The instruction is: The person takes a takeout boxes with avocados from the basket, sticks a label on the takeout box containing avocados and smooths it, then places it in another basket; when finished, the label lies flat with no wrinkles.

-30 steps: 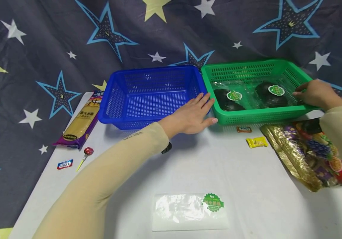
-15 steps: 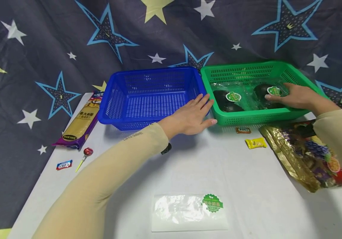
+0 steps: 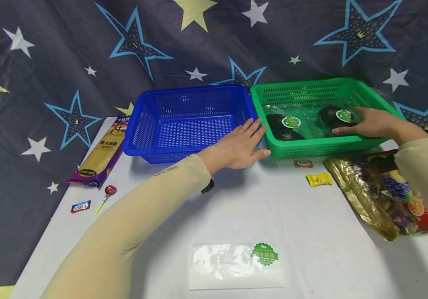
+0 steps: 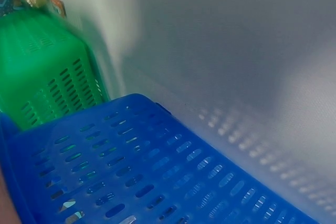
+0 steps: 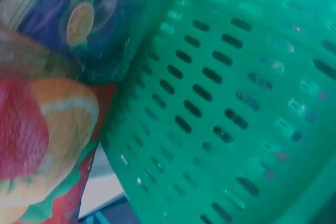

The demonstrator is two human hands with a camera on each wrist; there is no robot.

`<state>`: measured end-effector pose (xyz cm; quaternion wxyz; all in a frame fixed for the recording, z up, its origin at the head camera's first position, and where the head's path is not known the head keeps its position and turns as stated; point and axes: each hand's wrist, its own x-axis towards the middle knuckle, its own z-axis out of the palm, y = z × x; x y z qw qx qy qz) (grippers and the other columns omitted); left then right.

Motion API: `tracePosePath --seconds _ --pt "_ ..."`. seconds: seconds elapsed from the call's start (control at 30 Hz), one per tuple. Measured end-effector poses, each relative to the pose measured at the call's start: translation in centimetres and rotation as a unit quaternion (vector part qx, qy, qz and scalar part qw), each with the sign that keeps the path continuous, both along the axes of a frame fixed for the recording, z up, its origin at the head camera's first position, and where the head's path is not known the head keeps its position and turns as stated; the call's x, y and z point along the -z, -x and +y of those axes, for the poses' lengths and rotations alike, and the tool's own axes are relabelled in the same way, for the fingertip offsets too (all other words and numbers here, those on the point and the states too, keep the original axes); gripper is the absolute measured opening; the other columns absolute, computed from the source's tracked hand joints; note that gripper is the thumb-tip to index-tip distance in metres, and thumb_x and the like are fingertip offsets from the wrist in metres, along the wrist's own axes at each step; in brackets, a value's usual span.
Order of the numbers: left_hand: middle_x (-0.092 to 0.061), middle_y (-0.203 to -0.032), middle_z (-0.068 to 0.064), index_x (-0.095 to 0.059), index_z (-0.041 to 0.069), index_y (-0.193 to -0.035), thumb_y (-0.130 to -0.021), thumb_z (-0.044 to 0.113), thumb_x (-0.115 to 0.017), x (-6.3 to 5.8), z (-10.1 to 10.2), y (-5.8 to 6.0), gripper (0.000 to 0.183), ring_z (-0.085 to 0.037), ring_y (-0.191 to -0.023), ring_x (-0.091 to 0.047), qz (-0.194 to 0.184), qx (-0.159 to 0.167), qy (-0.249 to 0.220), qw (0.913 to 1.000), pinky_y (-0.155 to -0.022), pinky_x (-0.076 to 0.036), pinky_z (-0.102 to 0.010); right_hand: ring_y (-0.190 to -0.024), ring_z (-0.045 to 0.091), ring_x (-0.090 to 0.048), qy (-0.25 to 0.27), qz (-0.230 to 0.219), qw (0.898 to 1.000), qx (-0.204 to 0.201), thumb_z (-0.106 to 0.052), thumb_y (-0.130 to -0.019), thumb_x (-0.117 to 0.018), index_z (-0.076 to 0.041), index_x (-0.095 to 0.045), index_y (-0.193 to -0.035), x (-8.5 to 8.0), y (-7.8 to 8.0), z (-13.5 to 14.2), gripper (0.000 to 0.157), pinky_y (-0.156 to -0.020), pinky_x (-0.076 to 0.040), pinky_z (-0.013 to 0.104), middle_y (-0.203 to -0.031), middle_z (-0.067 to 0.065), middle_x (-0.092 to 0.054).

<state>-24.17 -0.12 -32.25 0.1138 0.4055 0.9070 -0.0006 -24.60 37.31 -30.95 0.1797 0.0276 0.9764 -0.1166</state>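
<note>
My left hand [image 3: 243, 145] lies with its fingers extended across the right front corner of the blue basket [image 3: 189, 153], beside the green basket [image 3: 322, 146]. Inside the green basket are two dark rounded items in clear plastic bags with green-and-white labels: a left one [image 3: 279, 127] and a right one [image 3: 329, 118]. My right hand [image 3: 376, 123] reaches over the green basket's right end and grips the right bagged item, thumb on the near side; its fingertips are partly hidden. The right wrist view shows the green basket's perforated wall [image 5: 210, 87], but no hand.
A gold fruit-print bag [image 3: 385, 195], a yellow wrapped candy [image 3: 319, 179] and a brown one [image 3: 303, 163] lie right. Pasta pack [image 3: 103, 153], lollipop [image 3: 110, 190] and small wrapped candy [image 3: 81, 206] lie left. A flat labelled clear bag [image 3: 228, 265] is in front.
My right hand has moved left from the green basket's right end onto the right bagged item and settled around it. My left hand has stayed in place on the blue basket.
</note>
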Motion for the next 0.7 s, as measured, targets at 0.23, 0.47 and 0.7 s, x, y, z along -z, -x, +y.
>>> tracePosePath --seconds 0.23,0.47,0.7 --pt "0.017 -0.159 -0.004 0.010 0.016 -0.153 -0.097 0.062 -0.014 0.2 0.1 0.0 0.076 -0.023 -0.144 0.017 0.003 0.001 0.003 1.0000 -0.117 0.000 -0.039 -0.123 0.067 -0.010 0.003 -0.011 1.000 0.001 -0.069 -0.084 -0.051 0.009 0.011 -0.145 0.1 -0.2 0.2 0.117 -0.094 -0.016 0.076 -0.142 0.047 -0.003" --pt "0.018 -0.158 0.002 0.010 0.019 -0.153 -0.095 0.065 -0.014 0.3 -0.5 0.6 0.077 -0.017 -0.143 0.020 -0.052 -0.021 -0.037 0.9977 -0.117 0.002 -0.039 -0.125 0.065 -0.009 0.004 -0.003 1.000 -0.007 -0.071 -0.086 -0.044 0.010 0.008 -0.146 -0.4 0.4 -0.9 0.112 -0.096 -0.015 0.075 -0.143 0.045 -0.003" --pt "0.011 -0.160 0.001 0.003 0.017 -0.154 -0.093 0.068 -0.018 0.1 -2.4 1.9 0.082 -0.017 -0.144 0.013 -0.102 -0.064 -0.111 0.9865 -0.117 -0.001 -0.041 -0.130 0.059 -0.013 0.010 0.049 0.998 -0.050 -0.070 -0.089 -0.035 0.006 -0.004 -0.150 -2.3 2.3 -6.4 0.102 -0.100 -0.017 0.071 -0.148 0.039 -0.009"
